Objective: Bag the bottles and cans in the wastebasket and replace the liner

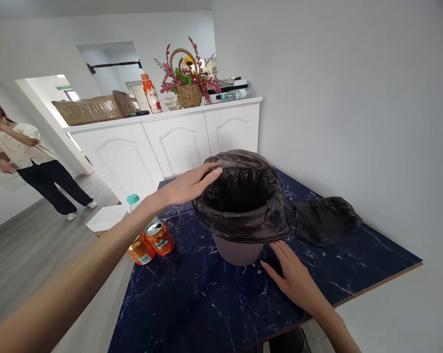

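Observation:
A grey-mauve trash bin [239, 251] stands upright on the table, lined with a black garbage bag [243, 223] folded out over its rim. My left hand [197, 182] rests on the left side of the bag-covered rim, its fingers stretched out and the thumb along the near side. Low on the right, my right hand [289, 274] lies by the bin's base with fingers apart; the bag's overhang partly hides its fingertips. Whether those fingertips touch the bin I cannot tell. To the right of the bin spreads a loose part of black plastic [326, 223].
Two orange soda cans [160, 239] and a bottle with a teal cap [133, 200] stand at the left edge of the dark blue marbled table [206, 314]. Behind is a white cabinet [182, 142] bearing a flower basket [189, 95]. Someone [26, 147] stands at the far left.

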A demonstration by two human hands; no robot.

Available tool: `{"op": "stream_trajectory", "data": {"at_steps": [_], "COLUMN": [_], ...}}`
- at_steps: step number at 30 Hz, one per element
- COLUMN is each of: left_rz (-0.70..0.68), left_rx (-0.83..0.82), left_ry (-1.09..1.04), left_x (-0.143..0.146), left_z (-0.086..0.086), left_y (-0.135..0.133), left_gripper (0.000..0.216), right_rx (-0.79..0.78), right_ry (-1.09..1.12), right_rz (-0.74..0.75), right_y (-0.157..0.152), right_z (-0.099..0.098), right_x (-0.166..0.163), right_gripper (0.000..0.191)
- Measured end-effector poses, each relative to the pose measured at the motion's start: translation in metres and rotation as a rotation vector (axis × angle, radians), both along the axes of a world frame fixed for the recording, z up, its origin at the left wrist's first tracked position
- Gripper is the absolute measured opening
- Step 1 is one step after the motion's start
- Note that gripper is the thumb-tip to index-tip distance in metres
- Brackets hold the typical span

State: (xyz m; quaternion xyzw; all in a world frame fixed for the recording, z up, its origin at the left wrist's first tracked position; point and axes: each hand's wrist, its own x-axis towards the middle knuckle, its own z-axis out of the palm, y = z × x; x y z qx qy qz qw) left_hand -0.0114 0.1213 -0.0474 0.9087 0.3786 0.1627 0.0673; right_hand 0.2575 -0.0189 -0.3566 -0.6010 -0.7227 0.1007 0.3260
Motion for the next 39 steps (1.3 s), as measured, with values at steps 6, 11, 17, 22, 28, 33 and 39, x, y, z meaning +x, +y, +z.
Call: {"op": "stream_trajectory", "data": {"at_steps": [6,11,17,22,28,33,39], "left_rz": [0.032,0.198,0.297,0.459,0.556,0.656,0.621], "left_rx": [-0.122,-0.186,0.201,0.283,0.240,0.120,-0.031], "left_ry": [-0.065,-0.275,-0.222,0.027,0.227,0.197,0.040], "left_x": [-0.022,-0.038,-0.062,-0.115,-0.186,-0.207,-0.209], "left_z": [-0.018,-0.008,0.024,0.020,-0.019,-0.034,-0.038], "left_y": [0.023,0.020,-0.027,-0.046,-0.023,-0.018,-0.023], "left_gripper": [0.078,0.079,0.052,0.047,0.069,0.074,0.077], "right_rx": [0.002,0.010,0.089,0.411,0.406,0.188,-0.038], "right_ry": [-0.006,0.041,0.553,0.751,0.335,0.287,0.384], "right_rz": [0.012,0.015,-0.166,-0.275,0.126,0.270,0.344], "right_y": [0.000,-0.001,0.007,0.005,0.027,0.071,0.107], "right_z": [0.001,-0.001,0.034,0.141,0.245,0.261,0.249], "right_x": [0.001,-0.001,0.017,0.028,0.012,0.006,0.015], "right_gripper": [0.070,0.069,0.052,0.033,0.039,0.054,0.069]}}
